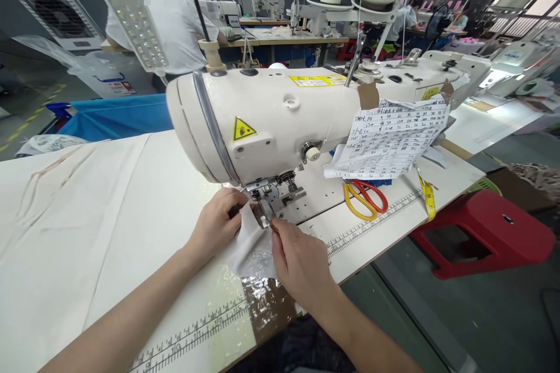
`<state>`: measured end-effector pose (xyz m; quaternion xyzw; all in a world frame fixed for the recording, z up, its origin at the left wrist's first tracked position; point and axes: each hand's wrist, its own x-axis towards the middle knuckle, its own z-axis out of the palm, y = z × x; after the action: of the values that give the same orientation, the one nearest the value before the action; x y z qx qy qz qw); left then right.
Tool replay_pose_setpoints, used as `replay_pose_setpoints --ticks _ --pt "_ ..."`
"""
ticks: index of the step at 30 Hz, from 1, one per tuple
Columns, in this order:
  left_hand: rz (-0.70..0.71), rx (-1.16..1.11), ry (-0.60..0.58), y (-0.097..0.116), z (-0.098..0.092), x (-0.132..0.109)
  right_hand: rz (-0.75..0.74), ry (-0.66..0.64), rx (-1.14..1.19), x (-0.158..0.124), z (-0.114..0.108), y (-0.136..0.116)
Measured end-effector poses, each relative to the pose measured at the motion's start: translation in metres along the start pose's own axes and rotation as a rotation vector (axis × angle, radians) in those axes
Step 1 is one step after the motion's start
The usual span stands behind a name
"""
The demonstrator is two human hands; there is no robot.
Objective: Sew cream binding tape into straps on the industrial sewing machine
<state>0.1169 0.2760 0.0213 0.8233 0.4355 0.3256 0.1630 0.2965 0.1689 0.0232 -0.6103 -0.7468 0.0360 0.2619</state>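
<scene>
A white sewing machine (pixel 266 119) stands over the work, its presser foot and needle area low at the centre. Beneath them lies a piece of white fabric (pixel 251 245). On the fabric's left edge, close beside the needle area, my left hand (pixel 217 215) pinches the cloth with bent fingers. My right hand (pixel 301 256) grips the fabric's right edge just in front of the presser foot, thumb and fingers pressed together. The cloth between the fingertips is partly hidden by both hands.
Scissors (pixel 363 201) with yellow and red handles lie right of the machine, by a measuring tape (pixel 427 195) and a taped paper sheet (pixel 389 140). A red stool (pixel 485 233) stands at the right. A lamp (pixel 131 17) hangs upper left; co-workers sit behind.
</scene>
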Motion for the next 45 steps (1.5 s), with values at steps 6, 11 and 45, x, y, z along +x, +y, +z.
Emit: replay_pose_setpoints --ticks 6,11,45 --pt "0.352 0.132 0.109 0.001 0.001 -0.001 -0.009 -0.018 -0.116 0.001 0.002 -0.005" --pt "0.484 0.219 0.050 -0.001 0.001 -0.001 -0.038 0.030 -0.170 -0.003 0.003 -0.007" --pt "0.333 0.516 -0.126 0.037 0.004 -0.042 -0.078 -0.104 0.211 -0.084 -0.038 0.008"
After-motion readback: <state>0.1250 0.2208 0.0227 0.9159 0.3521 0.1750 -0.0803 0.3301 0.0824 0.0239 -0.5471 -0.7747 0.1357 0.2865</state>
